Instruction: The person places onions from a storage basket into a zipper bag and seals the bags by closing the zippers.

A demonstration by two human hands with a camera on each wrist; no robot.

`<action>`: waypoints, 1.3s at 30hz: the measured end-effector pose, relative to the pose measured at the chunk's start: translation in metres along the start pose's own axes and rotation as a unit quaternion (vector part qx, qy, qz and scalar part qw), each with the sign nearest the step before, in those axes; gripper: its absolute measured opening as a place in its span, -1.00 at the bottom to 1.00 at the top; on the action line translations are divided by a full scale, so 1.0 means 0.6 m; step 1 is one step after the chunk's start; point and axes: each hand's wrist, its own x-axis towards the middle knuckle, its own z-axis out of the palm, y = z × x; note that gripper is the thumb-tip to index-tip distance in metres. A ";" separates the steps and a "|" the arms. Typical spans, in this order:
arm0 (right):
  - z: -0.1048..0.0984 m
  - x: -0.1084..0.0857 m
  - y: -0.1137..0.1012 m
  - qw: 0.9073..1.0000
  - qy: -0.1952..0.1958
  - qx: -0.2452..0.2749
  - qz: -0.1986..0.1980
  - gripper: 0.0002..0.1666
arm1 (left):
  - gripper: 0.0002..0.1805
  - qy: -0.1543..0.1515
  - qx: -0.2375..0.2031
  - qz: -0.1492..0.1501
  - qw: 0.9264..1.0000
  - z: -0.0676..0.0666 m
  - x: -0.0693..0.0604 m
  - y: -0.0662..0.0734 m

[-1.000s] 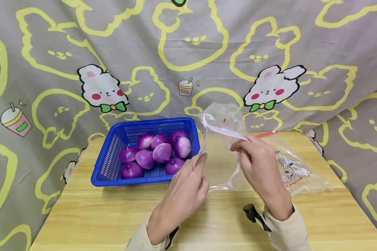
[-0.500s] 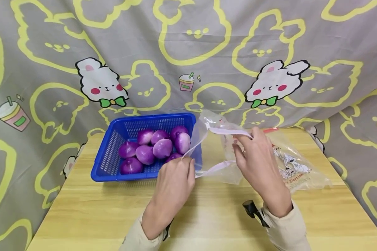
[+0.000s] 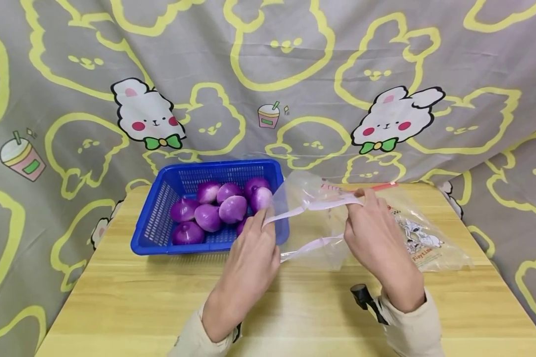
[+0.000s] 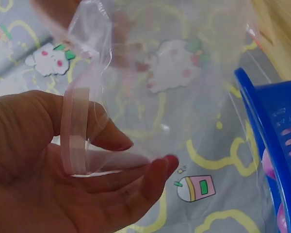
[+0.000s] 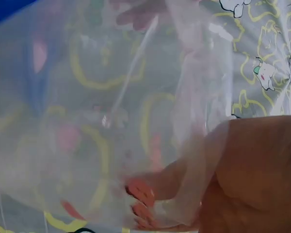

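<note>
A clear plastic zip bag [image 3: 323,203] with a pale strip along its mouth is held up over the table, its mouth spread apart. My left hand [image 3: 245,270] grips the left side of the mouth; in the left wrist view, thumb and fingers curl round the pale strip [image 4: 77,131]. At the other side, my right hand [image 3: 379,245] pinches the mouth's edge, with its fingertips showing through the plastic [image 5: 203,107] in the right wrist view. Left of the bag, several purple onions [image 3: 233,209] lie in a blue basket [image 3: 178,249]. The bag's left part overlaps the basket's right end.
A second clear bag [image 3: 422,240], with a red zip slider and a cartoon print, lies flat on the wooden table [image 3: 312,317] at the right, partly behind my right hand. A grey patterned curtain [image 3: 303,64] hangs behind the table.
My left hand has moved left to the basket's front right corner. The bag's mouth has been stretched wider and lowered, and the bag has shifted partly over the basket. The onions stay put.
</note>
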 end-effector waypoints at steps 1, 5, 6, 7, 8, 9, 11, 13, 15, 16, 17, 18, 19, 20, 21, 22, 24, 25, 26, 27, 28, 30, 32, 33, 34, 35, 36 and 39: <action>-0.001 -0.001 0.001 1.000 -0.011 -0.003 0.007 -0.53 | -0.43 -0.001 0.008 -0.001 1.000 0.001 0.000 0.000; 0.004 0.003 0.002 1.000 -0.021 0.016 -0.004 -0.41 | -0.49 -0.013 0.020 -0.003 1.000 0.002 -0.002 -0.001; 0.006 0.005 0.002 1.000 -0.016 0.020 -0.012 -0.36 | -0.51 -0.017 0.017 -0.002 1.000 0.001 -0.003 -0.001; 0.008 0.007 0.003 0.999 -0.006 0.025 -0.021 -0.33 | -0.53 -0.023 0.010 0.000 1.000 0.000 -0.003 -0.002; 0.010 0.009 0.004 0.999 0.004 0.029 -0.028 -0.35 | -0.52 -0.030 0.001 0.002 1.000 -0.002 -0.003 -0.002; 0.012 0.012 0.004 0.999 0.015 0.031 -0.032 -0.36 | -0.49 -0.036 -0.011 0.005 0.999 -0.003 -0.002 -0.003; 0.014 0.015 0.004 0.998 0.035 0.038 -0.036 -0.37 | -0.43 -0.047 -0.036 0.012 0.998 -0.006 -0.002 -0.004; 0.015 0.016 0.004 0.996 0.052 0.052 -0.039 -0.46 | -0.38 -0.050 -0.057 0.021 0.997 -0.008 0.000 -0.006; 0.015 0.015 0.006 0.995 0.062 0.068 -0.043 -0.50 | -0.38 -0.040 -0.071 0.033 0.996 -0.006 0.002 -0.007; 0.015 0.015 0.007 0.994 0.064 0.077 -0.045 -0.55 | -0.41 -0.032 -0.074 0.038 0.996 -0.004 0.003 -0.007; 0.016 0.014 0.008 0.993 0.062 0.089 -0.048 -0.62 | -0.47 -0.020 -0.078 0.042 0.996 -0.002 0.005 -0.007; 0.017 0.014 0.010 0.992 0.057 0.098 -0.053 -0.67 | -0.52 -0.009 -0.083 0.041 0.996 0.000 0.006 -0.007; 0.019 0.014 0.011 0.992 0.050 0.101 -0.056 -0.71 | -0.60 0.002 -0.089 0.040 0.995 0.003 0.007 -0.007; 0.022 0.015 0.013 0.992 0.043 0.102 -0.063 -0.74 | -0.69 0.011 -0.094 0.037 0.995 0.005 0.008 -0.007; 0.025 0.015 0.014 0.992 0.035 0.101 -0.072 -0.78 | -0.75 0.017 -0.098 0.032 0.995 0.007 0.009 -0.006; 0.029 0.016 0.016 0.992 0.027 0.097 -0.078 -0.80 | -0.78 0.018 -0.101 0.025 0.994 0.008 0.009 -0.005; 0.037 0.016 0.019 0.993 0.017 0.079 -0.087 -0.76 | -0.80 0.012 -0.093 0.010 0.996 0.010 0.008 -0.003; 0.041 0.015 0.021 0.994 0.017 0.065 -0.084 -0.68 | -0.78 0.004 -0.084 0.003 0.996 0.012 0.007 -0.001; 0.043 0.015 0.023 0.995 0.019 0.057 -0.081 -0.59 | -0.75 -0.005 -0.072 -0.004 0.997 0.013 0.006 0.001; 0.045 0.013 0.024 0.996 0.027 0.047 -0.071 -0.53 | -0.72 -0.013 -0.059 -0.010 0.998 0.014 0.004 0.003; 0.046 0.010 0.026 0.997 0.035 0.036 -0.061 -0.49 | -0.70 -0.020 -0.046 -0.015 0.999 0.015 0.003 0.005; 0.044 0.003 0.027 0.998 0.048 0.018 -0.047 -0.48 | -0.69 -0.028 -0.027 -0.022 0.999 0.016 0.000 0.008; 0.037 -0.005 0.027 0.998 0.048 0.000 -0.036 -0.53 | -0.62 -0.032 -0.015 -0.029 0.999 0.015 -0.003 0.011; 0.032 -0.010 0.027 0.999 0.041 -0.008 -0.034 -0.53 | -0.59 -0.034 -0.012 -0.031 0.999 0.015 -0.003 0.011; 0.026 -0.014 0.027 0.999 0.027 -0.013 -0.033 -0.51 | -0.54 -0.036 -0.012 -0.033 0.999 0.014 -0.004 0.011; 0.019 -0.018 0.026 0.999 0.008 -0.015 -0.028 -0.47 | -0.49 -0.039 -0.012 -0.034 0.999 0.013 -0.004 0.010; 0.012 -0.021 0.026 1.000 -0.011 -0.018 -0.023 -0.44 | -0.45 -0.043 -0.013 -0.034 0.998 0.013 -0.004 0.009; -0.010 -0.030 0.025 0.998 -0.061 -0.030 -0.012 -0.60 | -0.39 -0.067 -0.025 -0.027 0.997 0.012 -0.004 0.005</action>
